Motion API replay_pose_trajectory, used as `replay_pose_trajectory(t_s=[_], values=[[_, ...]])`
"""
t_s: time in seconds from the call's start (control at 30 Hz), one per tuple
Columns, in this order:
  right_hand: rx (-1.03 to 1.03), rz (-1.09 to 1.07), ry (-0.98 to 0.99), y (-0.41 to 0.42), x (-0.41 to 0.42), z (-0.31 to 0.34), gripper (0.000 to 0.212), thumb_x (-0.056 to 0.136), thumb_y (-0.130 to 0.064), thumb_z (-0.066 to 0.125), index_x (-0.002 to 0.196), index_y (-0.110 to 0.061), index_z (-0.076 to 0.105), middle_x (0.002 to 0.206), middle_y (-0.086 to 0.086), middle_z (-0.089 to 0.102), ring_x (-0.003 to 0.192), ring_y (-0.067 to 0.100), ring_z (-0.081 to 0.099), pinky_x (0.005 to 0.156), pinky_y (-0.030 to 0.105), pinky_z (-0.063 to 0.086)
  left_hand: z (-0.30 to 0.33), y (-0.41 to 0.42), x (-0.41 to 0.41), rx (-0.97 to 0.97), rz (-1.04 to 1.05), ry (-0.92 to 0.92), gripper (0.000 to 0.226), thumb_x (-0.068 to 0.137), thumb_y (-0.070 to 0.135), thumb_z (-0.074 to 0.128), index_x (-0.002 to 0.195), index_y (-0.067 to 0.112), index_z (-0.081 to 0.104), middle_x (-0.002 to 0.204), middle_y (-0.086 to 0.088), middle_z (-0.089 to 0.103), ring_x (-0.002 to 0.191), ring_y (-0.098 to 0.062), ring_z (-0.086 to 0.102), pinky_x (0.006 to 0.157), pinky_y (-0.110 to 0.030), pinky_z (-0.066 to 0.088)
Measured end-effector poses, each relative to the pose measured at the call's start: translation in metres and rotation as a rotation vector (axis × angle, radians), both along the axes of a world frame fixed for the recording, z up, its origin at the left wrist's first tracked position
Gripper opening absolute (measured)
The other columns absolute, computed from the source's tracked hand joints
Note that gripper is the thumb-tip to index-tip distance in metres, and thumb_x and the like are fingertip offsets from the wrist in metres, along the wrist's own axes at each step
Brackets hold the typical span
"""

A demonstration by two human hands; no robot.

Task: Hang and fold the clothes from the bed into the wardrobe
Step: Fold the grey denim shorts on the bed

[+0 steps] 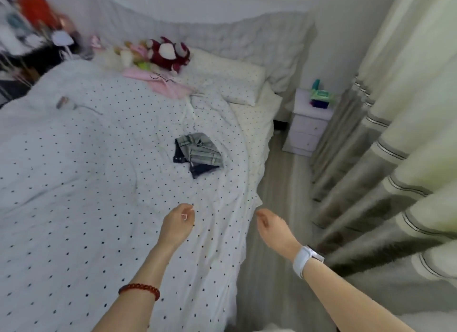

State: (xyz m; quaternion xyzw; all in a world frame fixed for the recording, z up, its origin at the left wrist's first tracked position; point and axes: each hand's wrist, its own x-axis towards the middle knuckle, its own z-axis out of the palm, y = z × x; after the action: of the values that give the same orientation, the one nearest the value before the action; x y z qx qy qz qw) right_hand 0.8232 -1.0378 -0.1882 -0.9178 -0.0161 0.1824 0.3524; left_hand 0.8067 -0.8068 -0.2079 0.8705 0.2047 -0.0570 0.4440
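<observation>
A small pile of clothes (199, 153), grey-green plaid fabric over dark denim, lies on the white dotted bed cover (86, 183) near the bed's right side. A pink garment (160, 83) lies further back by the pillow. My left hand (179, 221) hovers over the cover below the pile, fingers loosely curled, holding nothing. My right hand (270, 224) hangs past the bed's right edge, also loosely curled and holding nothing. Both hands are well short of the pile. The wardrobe is out of view.
Stuffed toys (169, 52) sit at the head of the bed beside a pillow (230, 82). A white nightstand (309, 124) with a tissue pack stands at right. Curtains (395, 138) line the right side, with a narrow floor strip (279, 208) between. Cluttered shelves are at far left.
</observation>
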Motion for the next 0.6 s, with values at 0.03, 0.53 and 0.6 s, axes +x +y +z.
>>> replay_pose_trajectory(t_s=[0.03,0.53,0.6], values=[[-0.017,0.033,0.005,0.007,0.022,-0.007,0.033,0.098,-0.013,0.036,0.127,-0.013,0.050,0.107,0.009,0.064,0.086,0.025,0.061,0.070,0.024,0.043,-0.010,0.009,0.015,0.003,0.027,0.026,0.032,0.097,0.019,0.045,0.126,0.009,0.054,0.127,-0.009,0.057,0.112,-0.022,0.054,0.088,-0.022,0.037],[-0.517,0.615,-0.150,0.189,0.381,-0.176,0.078,0.092,-0.039,0.049,0.149,-0.027,-0.003,0.156,0.010,-0.004,0.143,0.033,0.000,0.112,0.053,0.016,-0.206,0.109,0.251,0.322,0.086,0.615,0.067,0.093,0.057,0.032,0.148,0.036,0.000,0.158,-0.002,-0.011,0.144,-0.030,-0.013,0.112,-0.056,0.000],[-0.583,0.679,-0.152,0.202,0.403,-0.201,0.088,0.089,-0.047,0.051,0.147,-0.031,-0.014,0.156,0.009,-0.014,0.143,0.036,-0.005,0.111,0.057,0.016,-0.233,0.108,0.253,0.350,0.084,0.670,0.067,0.092,0.060,0.026,0.148,0.038,-0.004,0.157,-0.002,-0.015,0.142,-0.031,-0.018,0.110,-0.060,-0.003]])
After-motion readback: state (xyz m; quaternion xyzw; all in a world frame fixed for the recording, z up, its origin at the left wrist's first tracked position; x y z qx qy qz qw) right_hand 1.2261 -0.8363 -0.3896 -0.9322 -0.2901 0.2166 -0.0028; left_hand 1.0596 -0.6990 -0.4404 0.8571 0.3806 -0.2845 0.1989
